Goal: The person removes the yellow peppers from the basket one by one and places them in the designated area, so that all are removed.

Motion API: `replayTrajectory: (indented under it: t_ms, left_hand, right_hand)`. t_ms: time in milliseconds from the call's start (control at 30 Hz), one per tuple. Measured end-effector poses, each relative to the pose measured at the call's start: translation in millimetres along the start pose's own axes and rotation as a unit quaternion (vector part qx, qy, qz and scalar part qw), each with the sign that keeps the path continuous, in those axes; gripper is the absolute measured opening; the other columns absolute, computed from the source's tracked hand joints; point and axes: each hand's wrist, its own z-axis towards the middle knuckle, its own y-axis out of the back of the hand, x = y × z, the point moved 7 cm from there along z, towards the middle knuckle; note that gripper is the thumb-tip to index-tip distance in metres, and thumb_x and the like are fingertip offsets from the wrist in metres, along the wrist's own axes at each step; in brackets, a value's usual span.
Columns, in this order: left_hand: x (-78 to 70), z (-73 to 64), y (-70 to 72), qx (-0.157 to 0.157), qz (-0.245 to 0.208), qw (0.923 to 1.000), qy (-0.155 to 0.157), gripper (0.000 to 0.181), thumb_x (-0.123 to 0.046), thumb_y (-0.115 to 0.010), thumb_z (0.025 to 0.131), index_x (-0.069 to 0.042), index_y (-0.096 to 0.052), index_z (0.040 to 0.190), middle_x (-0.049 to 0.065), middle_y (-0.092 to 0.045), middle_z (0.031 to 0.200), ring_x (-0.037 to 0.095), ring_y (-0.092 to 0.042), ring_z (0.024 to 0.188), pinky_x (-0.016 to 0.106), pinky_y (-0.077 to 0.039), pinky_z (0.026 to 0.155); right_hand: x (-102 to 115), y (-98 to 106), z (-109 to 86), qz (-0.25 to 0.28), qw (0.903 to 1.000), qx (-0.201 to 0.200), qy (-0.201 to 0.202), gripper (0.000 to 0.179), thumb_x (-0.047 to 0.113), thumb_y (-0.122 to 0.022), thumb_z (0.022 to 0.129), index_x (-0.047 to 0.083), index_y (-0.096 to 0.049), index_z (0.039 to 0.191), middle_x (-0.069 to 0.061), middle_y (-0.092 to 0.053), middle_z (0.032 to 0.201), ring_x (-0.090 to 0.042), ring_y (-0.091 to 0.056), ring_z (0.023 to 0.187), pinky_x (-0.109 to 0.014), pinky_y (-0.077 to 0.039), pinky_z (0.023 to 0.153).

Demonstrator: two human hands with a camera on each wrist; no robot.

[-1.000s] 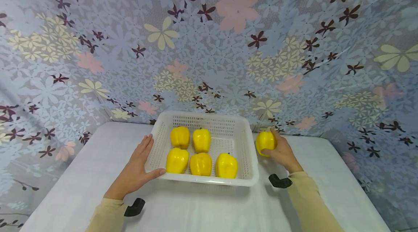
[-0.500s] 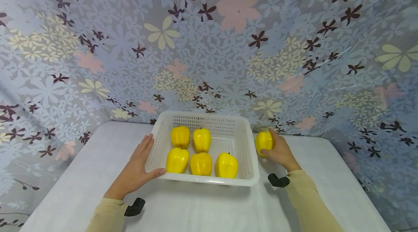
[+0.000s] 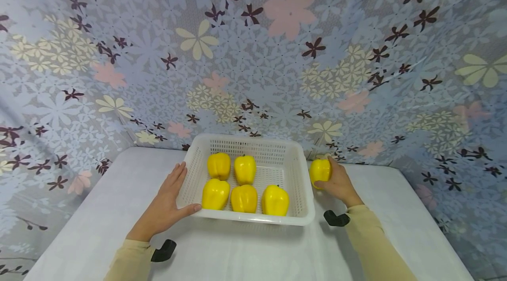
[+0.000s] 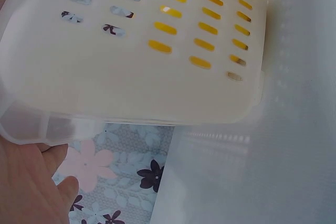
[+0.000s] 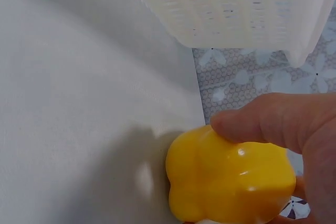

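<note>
One pepper (image 3: 320, 173) — outside basket (image 3: 253, 217), at its three o'clock, pinched by nearer right hand (image 3: 340, 185); left hand (image 3: 161, 206) — basket's nine o'clock, thumb (image 3: 187, 212) spread from fingers (image 3: 173, 180).

One pepper (image 3: 321, 171) right of basket (image 3: 257, 218)

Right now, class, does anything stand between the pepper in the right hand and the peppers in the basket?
Yes: the basket's right wall stands between the pepper gripped by the right hand and the peppers inside. Nothing else visible does.

Right hand (image 3: 341, 185) edged inward (slightly).
</note>
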Motion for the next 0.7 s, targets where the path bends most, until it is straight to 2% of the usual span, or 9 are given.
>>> replayTrajectory:
  t_ms: [200,700]
  left_hand:
    - [0.6,0.0,-0.6,0.000,-0.001,1.0000,0.000,0.107,-0.047,-0.077,0.084,0.002,-0.018,0.158,0.017,-0.008,0.167,0.041,-0.008,0.152,0.070,-0.016,0.115]
    - [0.9,-0.6,-1.1,-0.001,0.001,1.0000,0.001,0.108,-0.050,-0.075,0.084,0.002,-0.017,0.159,0.017,-0.008,0.168,0.041,-0.008,0.152,0.070,-0.016,0.115]
  right_hand:
    - [3.2,0.0,-0.7,-0.011,0.9999,0.001,0.001,0.105,0.022,-0.075,0.082,-0.009,-0.007,0.156,-0.043,-0.026,0.145,-0.055,-0.042,0.124,-0.068,-0.039,0.102]
    - [1.8,-1.7,0.5,-0.011,0.9998,0.006,0.015,0.106,0.024,-0.075,0.084,-0.013,-0.004,0.154,-0.044,-0.026,0.146,-0.056,-0.038,0.128,-0.068,-0.036,0.104]
